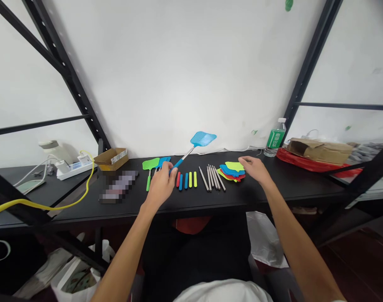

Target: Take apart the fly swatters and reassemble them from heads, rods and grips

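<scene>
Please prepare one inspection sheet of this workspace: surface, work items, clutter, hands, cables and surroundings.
Surface: black tabletop, no damage discernible.
Work items: blue fly swatter held up; green fly swatter lying at left; coloured grips and metal rods laid out; swatter heads piled.
Clutter: cardboard box, pixelated item, bottle.
Hands: left hand grips the blue fly swatter's handle; right hand at the swatter heads, contact unclear.
Cables: yellow cable at left; white power strip.
Surroundings: white wall, black metal frame.

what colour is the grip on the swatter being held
The grip is blue, seen best in the head view.
</scene>
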A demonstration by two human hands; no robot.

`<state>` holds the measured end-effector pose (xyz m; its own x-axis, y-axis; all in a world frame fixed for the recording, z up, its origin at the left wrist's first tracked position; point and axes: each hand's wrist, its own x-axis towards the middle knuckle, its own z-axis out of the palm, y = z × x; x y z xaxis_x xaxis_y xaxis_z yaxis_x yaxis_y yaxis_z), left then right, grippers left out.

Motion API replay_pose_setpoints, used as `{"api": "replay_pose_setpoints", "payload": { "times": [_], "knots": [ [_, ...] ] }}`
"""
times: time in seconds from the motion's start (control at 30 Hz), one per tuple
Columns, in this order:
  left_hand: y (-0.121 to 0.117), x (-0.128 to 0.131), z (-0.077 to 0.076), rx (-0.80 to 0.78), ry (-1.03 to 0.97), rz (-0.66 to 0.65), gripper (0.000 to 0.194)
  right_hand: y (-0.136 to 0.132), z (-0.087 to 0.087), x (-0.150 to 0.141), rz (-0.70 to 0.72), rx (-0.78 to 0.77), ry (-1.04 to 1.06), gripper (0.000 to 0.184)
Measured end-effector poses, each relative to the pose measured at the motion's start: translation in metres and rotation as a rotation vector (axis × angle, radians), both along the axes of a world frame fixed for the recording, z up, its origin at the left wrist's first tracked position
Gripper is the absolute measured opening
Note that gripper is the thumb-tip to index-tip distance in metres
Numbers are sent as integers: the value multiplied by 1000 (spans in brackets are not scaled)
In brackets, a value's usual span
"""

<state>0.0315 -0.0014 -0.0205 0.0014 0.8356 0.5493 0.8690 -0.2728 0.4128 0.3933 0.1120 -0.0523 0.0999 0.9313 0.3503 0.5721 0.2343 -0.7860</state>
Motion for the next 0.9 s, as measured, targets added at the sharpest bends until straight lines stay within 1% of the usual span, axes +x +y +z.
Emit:
{"api": "replay_pose_setpoints", "payload": {
  "times": [0.03, 0.1, 0.17, 0.23, 0.27, 0.33, 0.4, 0.5, 0.57, 0.7, 0.9],
  "knots": [
    [-1, 4, 0, 8, -12, -37, 25, -5, 4, -8, 74, 2, 90, 48],
    [-4, 14, -2, 19, -31, -119, 23, -18, 12, -28, 279, -34, 263, 53],
    [-8, 26, -4, 21, -30, -193, 19, -31, 16, -51, 513, -108, 403, 54],
    [-12, 37, -5, 7, -10, -251, 17, -42, 16, -73, 692, -184, 528, 53],
    [-14, 43, -6, -2, 4, -274, 16, -47, 15, -84, 764, -225, 578, 52],
    [-17, 51, -8, -7, 32, -324, 15, -54, 12, -103, 846, -292, 673, 50],
    [-19, 57, -10, -1, 67, -378, 16, -57, 9, -115, 827, -320, 765, 50],
    [-19, 61, -12, 26, 121, -410, 17, -59, 7, -123, 728, -316, 847, 53],
    [-18, 60, -13, 64, 142, -398, 18, -58, 9, -121, 714, -323, 845, 58],
    [-16, 55, -13, 144, 158, -351, 21, -56, 13, -111, 744, -344, 834, 64],
    [-14, 47, -13, 305, 146, -253, 20, -58, 17, -108, 752, -338, 888, 56]
  ]
}}
